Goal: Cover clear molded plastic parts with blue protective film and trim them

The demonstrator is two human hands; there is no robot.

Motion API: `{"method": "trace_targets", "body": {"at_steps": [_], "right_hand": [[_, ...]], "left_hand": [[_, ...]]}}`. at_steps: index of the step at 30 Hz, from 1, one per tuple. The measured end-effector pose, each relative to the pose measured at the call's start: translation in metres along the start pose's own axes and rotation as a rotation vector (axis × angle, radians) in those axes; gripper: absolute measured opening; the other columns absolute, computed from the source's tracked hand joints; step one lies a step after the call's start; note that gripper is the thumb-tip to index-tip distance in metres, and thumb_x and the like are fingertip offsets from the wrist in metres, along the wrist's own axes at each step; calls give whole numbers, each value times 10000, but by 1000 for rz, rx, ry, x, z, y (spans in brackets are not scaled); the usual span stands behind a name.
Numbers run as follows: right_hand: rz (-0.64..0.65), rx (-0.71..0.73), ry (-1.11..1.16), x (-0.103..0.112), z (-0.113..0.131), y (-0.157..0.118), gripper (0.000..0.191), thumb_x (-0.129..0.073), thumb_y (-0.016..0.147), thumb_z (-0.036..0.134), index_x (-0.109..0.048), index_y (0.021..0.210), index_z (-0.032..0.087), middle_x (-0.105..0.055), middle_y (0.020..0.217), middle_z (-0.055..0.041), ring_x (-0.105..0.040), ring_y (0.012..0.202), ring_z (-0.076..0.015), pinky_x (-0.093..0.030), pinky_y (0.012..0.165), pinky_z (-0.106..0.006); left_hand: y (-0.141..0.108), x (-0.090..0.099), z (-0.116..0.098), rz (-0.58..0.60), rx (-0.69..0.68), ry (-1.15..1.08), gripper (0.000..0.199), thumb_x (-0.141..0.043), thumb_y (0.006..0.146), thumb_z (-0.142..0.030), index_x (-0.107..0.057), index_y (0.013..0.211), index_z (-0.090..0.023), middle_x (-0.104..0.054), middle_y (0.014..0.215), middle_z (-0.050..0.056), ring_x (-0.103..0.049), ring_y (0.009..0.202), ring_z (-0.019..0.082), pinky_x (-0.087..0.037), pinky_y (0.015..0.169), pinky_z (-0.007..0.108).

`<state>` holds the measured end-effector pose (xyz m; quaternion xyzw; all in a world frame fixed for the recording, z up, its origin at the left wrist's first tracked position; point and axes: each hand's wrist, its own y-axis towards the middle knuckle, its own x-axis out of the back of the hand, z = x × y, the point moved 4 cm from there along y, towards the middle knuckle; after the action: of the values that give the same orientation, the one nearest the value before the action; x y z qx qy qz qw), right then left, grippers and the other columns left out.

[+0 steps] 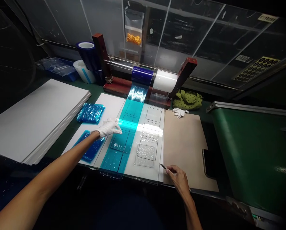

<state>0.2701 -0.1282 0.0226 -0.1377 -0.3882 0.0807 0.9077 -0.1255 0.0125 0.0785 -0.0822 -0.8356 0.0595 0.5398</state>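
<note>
My left hand (pixel 108 127), in a white glove, is over the left edge of a strip of blue protective film (pixel 131 127). Its fingers are pinched together, and whatever is between them is hidden. The film runs down from a dark blue roll (pixel 142 75) across a work board, and rectangular outlines show through it. Bare and low on the right, my right hand (pixel 178 177) grips a slim craft knife (pixel 164 166), its dark tip pointing up and left. Clear rectangular panels (pixel 146 152) lie between the film and the knife.
Stacked white sheets (pixel 42 118) occupy the left, beside blue film-covered pieces (pixel 91 113). A wooden roll stand (pixel 100 57) also carries a white roll (pixel 165 80). Brown board (pixel 183 143), a phone (pixel 207 163), a white glove (pixel 179 112) and a green conveyor belt (pixel 250 150) are rightward.
</note>
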Motion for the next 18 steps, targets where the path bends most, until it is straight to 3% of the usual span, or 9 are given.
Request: {"method": "trace_targets", "body": {"at_steps": [5,9,11,14,18], "right_hand": [[22,-20,12,-5,-7,6,268,-495,791,384,-698,808,210,-707,842,-63,-640,782,-220,-466,727,-304],[54,-50,-31,-8,-11,15,246,-504,779,363,-691,799,205,-706,808,-50,-633,755,-207,-446,690,-281],[83,-68,-83,-9,-12,20,215,-520,766,346,-683,759,206,-698,759,-38,-623,722,-198,-420,646,-268],[145,-62,-117,-13,-8,28,196,-540,755,335,-674,706,201,-683,708,-27,-602,681,-180,-381,606,-252],[228,-4,-59,-25,-2,36,165,-575,729,309,-679,689,187,-671,693,-22,-575,661,-159,-361,597,-240]], "left_hand": [[5,-10,6,97,19,27,363,-695,701,-435,-708,846,-102,-602,929,15,-450,844,133,-342,723,225],[-6,-5,9,12,135,72,595,-693,635,-585,-657,1092,-206,-575,1023,58,-455,930,219,-354,747,286],[-25,-4,5,-62,186,97,625,-618,678,-642,-615,1153,-236,-562,1047,85,-442,972,267,-353,755,332],[-65,-15,-9,-122,170,117,529,-536,748,-642,-635,1090,-251,-564,1025,83,-443,966,271,-344,767,356],[-121,-60,-36,-129,94,131,361,-609,739,-558,-673,941,-267,-580,972,59,-476,908,241,-349,755,333]]}}
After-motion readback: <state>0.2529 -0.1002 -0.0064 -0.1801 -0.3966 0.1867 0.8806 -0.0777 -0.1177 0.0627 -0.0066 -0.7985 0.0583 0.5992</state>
